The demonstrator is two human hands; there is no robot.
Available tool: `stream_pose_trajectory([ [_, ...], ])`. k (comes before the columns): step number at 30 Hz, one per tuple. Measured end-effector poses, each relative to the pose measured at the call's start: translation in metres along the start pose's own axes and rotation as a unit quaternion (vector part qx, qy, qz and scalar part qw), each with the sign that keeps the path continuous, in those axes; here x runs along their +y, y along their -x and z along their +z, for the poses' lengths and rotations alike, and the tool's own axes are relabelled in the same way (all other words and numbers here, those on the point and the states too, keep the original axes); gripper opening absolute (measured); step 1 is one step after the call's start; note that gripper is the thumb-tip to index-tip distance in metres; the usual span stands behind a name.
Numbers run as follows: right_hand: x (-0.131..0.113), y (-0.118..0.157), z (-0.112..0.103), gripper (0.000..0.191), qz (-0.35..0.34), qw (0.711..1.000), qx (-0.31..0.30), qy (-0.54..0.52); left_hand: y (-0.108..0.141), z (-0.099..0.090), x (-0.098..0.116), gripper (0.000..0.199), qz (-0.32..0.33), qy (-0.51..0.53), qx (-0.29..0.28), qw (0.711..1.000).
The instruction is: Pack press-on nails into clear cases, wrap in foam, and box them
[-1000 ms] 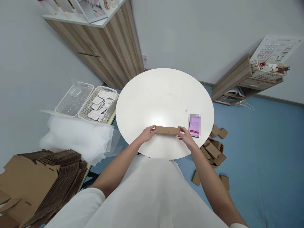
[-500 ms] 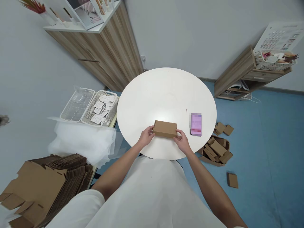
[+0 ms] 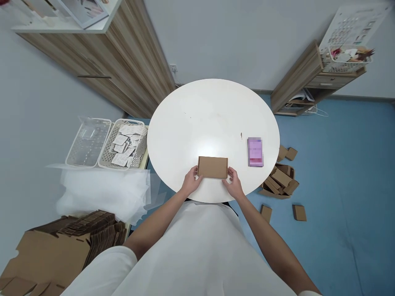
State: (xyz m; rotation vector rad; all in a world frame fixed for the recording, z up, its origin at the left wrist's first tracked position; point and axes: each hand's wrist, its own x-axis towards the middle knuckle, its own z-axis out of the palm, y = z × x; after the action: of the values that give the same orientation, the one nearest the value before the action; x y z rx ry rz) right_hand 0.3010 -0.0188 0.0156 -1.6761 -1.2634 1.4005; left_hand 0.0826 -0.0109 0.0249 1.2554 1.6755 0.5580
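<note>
Since half a second ago, the mailer box (image 3: 212, 167) has tipped so that its broad brown face turns up to my camera and its near side wall drops out of sight. I have it between the two hands, above the near part of the round white table (image 3: 212, 107); whether it rests there or hangs slightly clear, I can't tell. My left hand (image 3: 191, 181) is narrowly curled at its left end, thumb by the near corner; my right hand (image 3: 233, 183) mirrors that at the other end, and a phone (image 3: 255, 152) lies farther out to the right of it. I judge the cardboard light, stiff and not very slippery, though hard squeezing could dent its panels, so the short ends near the corners look the best hold.
</note>
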Motion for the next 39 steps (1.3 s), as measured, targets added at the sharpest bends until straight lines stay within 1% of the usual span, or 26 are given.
stream_pose_trajectory([
  [3, 0.0, 0.002, 0.006, 0.066, 0.033, 0.999, 0.036, -0.006, -0.006, -0.004, -0.003, 0.053, -0.008, -0.018, -0.002, 1.0],
  [7, -0.001, 0.003, 0.014, 0.06, 0.077, 0.993, 0.086, 0.03, -0.013, -0.007, -0.006, 0.05, -0.003, -0.042, -0.023, 0.999],
  [10, 0.0, 0.005, 0.02, 0.051, 0.084, 0.989, 0.106, 0.057, -0.016, -0.008, -0.009, 0.047, 0.016, -0.047, -0.041, 0.998],
  [13, 0.0, 0.01, 0.023, 0.049, 0.1, 0.985, 0.118, 0.075, -0.016, -0.01, -0.011, 0.046, 0.026, -0.047, -0.053, 0.997],
  [18, -0.007, 0.013, 0.019, 0.054, 0.137, 0.977, 0.084, 0.141, -0.02, -0.014, -0.01, 0.041, 0.035, -0.074, -0.079, 0.993],
  [21, -0.016, 0.009, 0.014, 0.058, 0.145, 0.97, 0.07, 0.181, -0.026, -0.014, -0.005, 0.047, 0.023, -0.093, -0.089, 0.991],
  [25, -0.025, 0.003, 0.011, 0.064, 0.16, 0.97, 0.033, 0.182, -0.031, -0.015, 0.004, 0.055, -0.005, -0.082, -0.11, 0.99],
  [27, -0.026, 0.002, 0.011, 0.065, 0.15, 0.973, 0.014, 0.178, -0.029, -0.016, 0.008, 0.055, -0.017, -0.067, -0.11, 0.992],
  [29, -0.026, 0.006, 0.007, 0.066, 0.125, 0.975, 0.008, 0.181, -0.022, -0.013, 0.012, 0.056, -0.018, -0.054, -0.098, 0.994],
  [31, -0.023, 0.015, -0.005, 0.065, 0.099, 0.978, 0.014, 0.186, -0.011, -0.004, 0.021, 0.057, -0.003, -0.045, -0.079, 0.996],
  [32, -0.022, 0.022, -0.014, 0.063, 0.09, 0.978, 0.02, 0.186, -0.005, 0.003, 0.028, 0.057, 0.01, -0.043, -0.073, 0.996],
  [34, -0.017, 0.039, -0.042, 0.06, 0.08, 0.979, 0.039, 0.186, 0.009, 0.024, 0.046, 0.058, 0.04, -0.04, -0.074, 0.996],
  [36, -0.009, 0.061, -0.079, 0.056, 0.077, 0.977, 0.07, 0.187, 0.02, 0.052, 0.07, 0.06, 0.071, -0.04, -0.107, 0.991],
  [39, 0.011, 0.094, -0.14, 0.055, 0.113, 0.966, 0.127, 0.196, 0.027, 0.107, 0.11, 0.062, 0.113, -0.06, -0.186, 0.974],
])
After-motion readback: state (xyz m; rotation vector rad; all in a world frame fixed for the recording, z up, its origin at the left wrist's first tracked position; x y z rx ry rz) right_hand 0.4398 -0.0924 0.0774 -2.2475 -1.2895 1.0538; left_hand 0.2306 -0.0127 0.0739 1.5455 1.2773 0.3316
